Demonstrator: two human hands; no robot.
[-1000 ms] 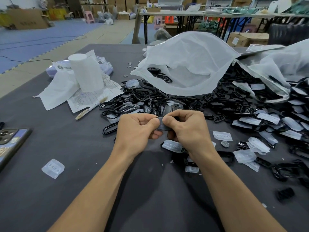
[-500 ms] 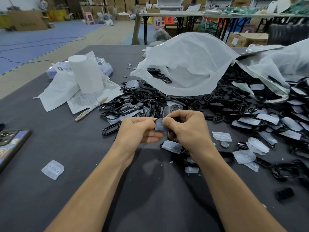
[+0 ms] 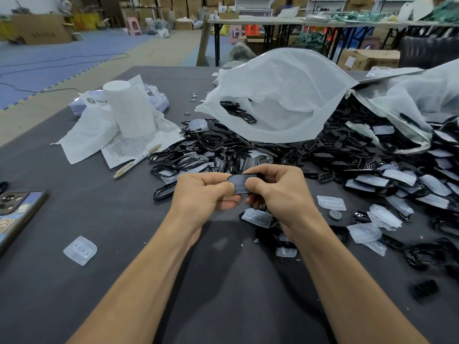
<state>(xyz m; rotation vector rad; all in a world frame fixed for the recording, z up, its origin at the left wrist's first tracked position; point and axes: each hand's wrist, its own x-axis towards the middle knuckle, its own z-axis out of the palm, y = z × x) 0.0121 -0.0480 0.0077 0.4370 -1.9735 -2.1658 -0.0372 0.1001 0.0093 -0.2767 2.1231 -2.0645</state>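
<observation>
Both hands meet above the dark grey cloth-covered table [image 3: 119, 294], just before the heap. The left hand [image 3: 203, 192] and right hand [image 3: 280, 192] each pinch, thumb over curled fingers, one end of a small dark rounded plastic plate [image 3: 239, 184] held between them, clear of the tabletop.

The table's left edge runs obliquely from the far corner to the left border. The bare cloth lies near the person and to the left, between the forearms and the dark-cased smartphone [image 3: 17, 212]. To the right and beyond the hands, the heap of black plastic frames [image 3: 323, 155] crowds the surface up to the right border.

Count:
- two hands
- one held plate
- one smartphone
- one cream pen [image 3: 137, 161]
- one white paper roll [image 3: 129, 108]
- one lone clear three-dimpled plastic pad [image 3: 80, 250] at left
- one silver coin [image 3: 335, 215]
- two translucent white bags [image 3: 278, 100]

The black frames and the remaining clear pads are too many to count.
</observation>
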